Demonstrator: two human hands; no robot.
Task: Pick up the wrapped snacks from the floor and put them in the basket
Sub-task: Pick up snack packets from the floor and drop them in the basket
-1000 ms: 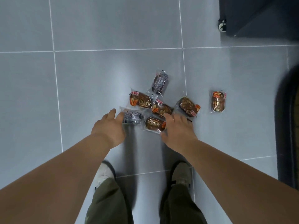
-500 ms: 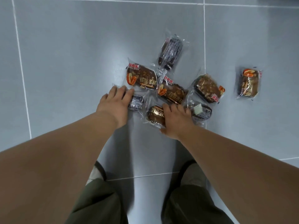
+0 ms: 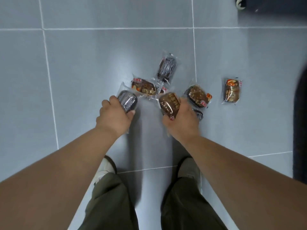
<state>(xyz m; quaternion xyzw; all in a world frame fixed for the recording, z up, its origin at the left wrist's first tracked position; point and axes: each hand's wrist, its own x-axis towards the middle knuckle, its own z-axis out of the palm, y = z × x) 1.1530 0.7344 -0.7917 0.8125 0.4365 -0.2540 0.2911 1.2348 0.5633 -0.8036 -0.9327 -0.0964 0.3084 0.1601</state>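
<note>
Our left hand (image 3: pixel 114 117) grips one dark snack cake in clear wrap (image 3: pixel 127 102); our right hand (image 3: pixel 181 120) grips one brown wrapped snack cake (image 3: pixel 169 103). We count six more wrapped snacks (image 3: pixel 231 91) lying on the grey tiled floor (image 3: pixel 83 72), two of them partly hidden.

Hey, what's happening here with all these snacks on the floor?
A person is bending over a grey tiled floor, gathering wrapped snacks. The left hand grips a dark-wrapped snack and the right hand grips a brown snack. Several more packets lie on the tiles just ahead, with a lone packet off to the right. No basket is clearly in view.
</note>
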